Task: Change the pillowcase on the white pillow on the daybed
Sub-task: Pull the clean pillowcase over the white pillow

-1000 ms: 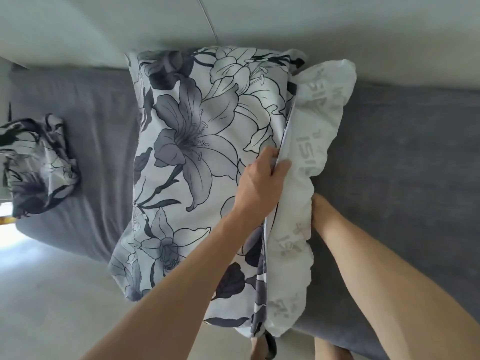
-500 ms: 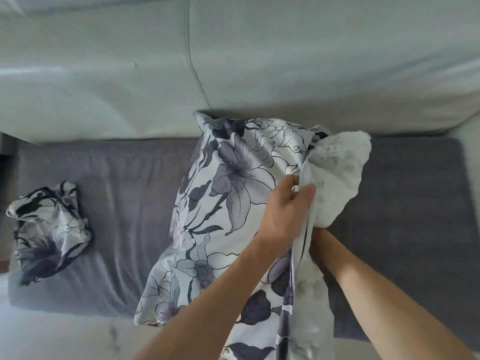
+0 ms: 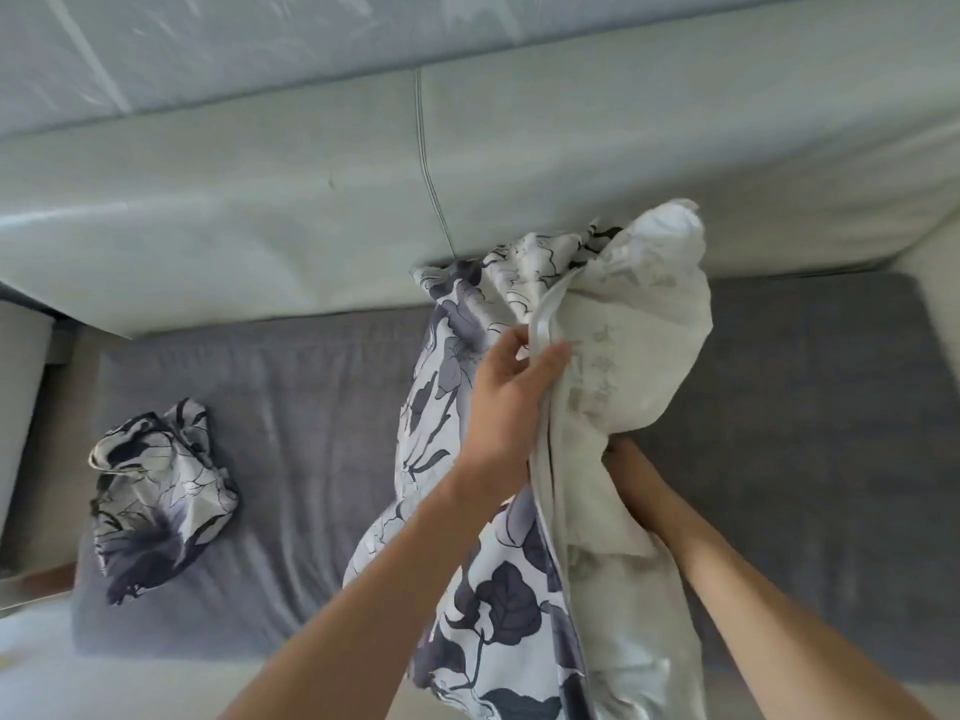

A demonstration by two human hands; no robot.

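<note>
Over the middle of the grey daybed mattress (image 3: 291, 418), the left hand (image 3: 506, 402) pinches the open hem of the floral grey-and-white fabric pillowcase (image 3: 467, 511), thumb on one side and fingers curled over the pale edge. Just to its right, the right hand (image 3: 621, 467) is mostly buried under the bunched white pillow (image 3: 639, 345); only the wrist and part of the palm show, so I cannot tell whether its fingers are curled or spread. The pillow's upper end bulges out of the case above both hands, reaching up against the pale padded backrest (image 3: 260, 210) at the mattress's far edge. The case's printed side hangs left of the left hand and runs down between the two forearms toward the near edge of the mattress. Well apart, near the mattress's left end, a crumpled second floral pillowcase (image 3: 156, 496) lies in a heap.
</note>
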